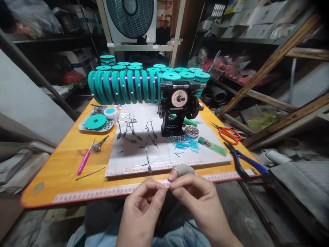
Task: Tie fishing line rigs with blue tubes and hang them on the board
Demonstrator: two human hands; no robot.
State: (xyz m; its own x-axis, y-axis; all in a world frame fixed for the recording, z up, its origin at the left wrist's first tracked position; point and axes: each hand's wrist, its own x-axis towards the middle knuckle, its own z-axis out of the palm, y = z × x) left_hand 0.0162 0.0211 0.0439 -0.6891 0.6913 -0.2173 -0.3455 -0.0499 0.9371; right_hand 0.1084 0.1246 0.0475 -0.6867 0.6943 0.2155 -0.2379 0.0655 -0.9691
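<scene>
My left hand (145, 209) and my right hand (199, 202) meet over my lap at the table's front edge. Both pinch with thumb and forefinger, fingertips nearly touching; what lies between them is too small to make out. A grey wrap (184, 169) covers one finger of the right hand. Just beyond, a dark weight on a thin line (149, 168) lies on the white board (133, 156). Behind it stands a black winding machine (172, 120) with a row of teal spools (125, 87) on its shaft. Small blue pieces (187, 144) are scattered before its base.
On the right lie orange scissors (228, 134), blue pliers (248, 161) and a green-capped tube (213, 146). To the left are a magenta tool (85, 161) and a tray (82, 126) with a teal disc. More spools (171, 76) and a fan (130, 17) stand behind.
</scene>
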